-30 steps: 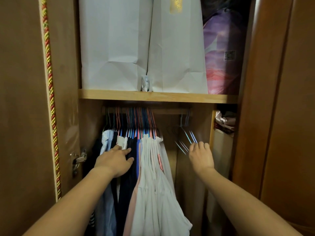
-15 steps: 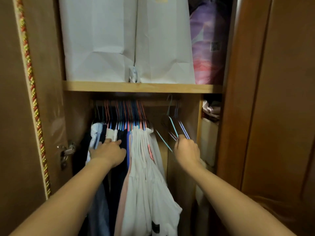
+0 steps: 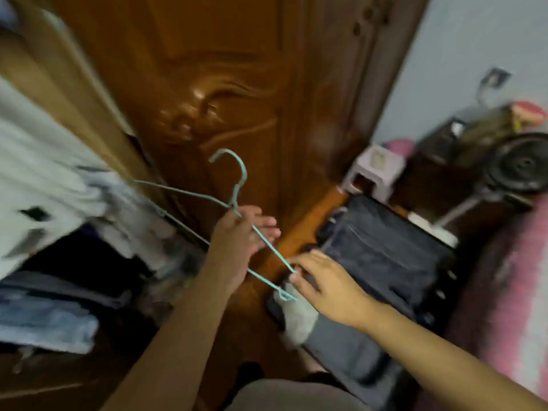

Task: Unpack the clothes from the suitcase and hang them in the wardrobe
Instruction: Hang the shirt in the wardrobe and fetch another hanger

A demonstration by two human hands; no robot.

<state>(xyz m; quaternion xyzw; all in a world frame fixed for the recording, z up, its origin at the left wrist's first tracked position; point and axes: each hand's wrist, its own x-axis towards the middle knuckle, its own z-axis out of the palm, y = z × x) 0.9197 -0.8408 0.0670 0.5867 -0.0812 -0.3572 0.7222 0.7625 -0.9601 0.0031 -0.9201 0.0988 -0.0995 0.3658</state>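
Since the earlier frames, the view has been turned away from the wardrobe rail toward the floor, and one light blue wire hanger [image 3: 237, 203] has been taken off the rail. It is now held in front of the carved wooden wardrobe door [image 3: 225, 93]. The left hand [image 3: 237, 235] grips the hanger just below the hook; the right hand [image 3: 323, 280] pinches the lower right arm of the hanger between fingertips, so both grips are narrow and closed on the wire.

The open suitcase [image 3: 382, 256] lies on the wooden floor [image 3: 308, 215] just right of the door, with dark folded clothes [image 3: 376, 241] visible inside. Hanging white garments [image 3: 44, 179] and folded clothes remain at the left edge, cut off by the frame. A small plastic stool [image 3: 376, 170] stands beyond the suitcase, and a pink bedcover [image 3: 510, 292] borders its right side. Open floor is limited to a narrow strip between door and suitcase.

Motion blur is strong; a pale item at the suitcase's near corner is possibly a bag.
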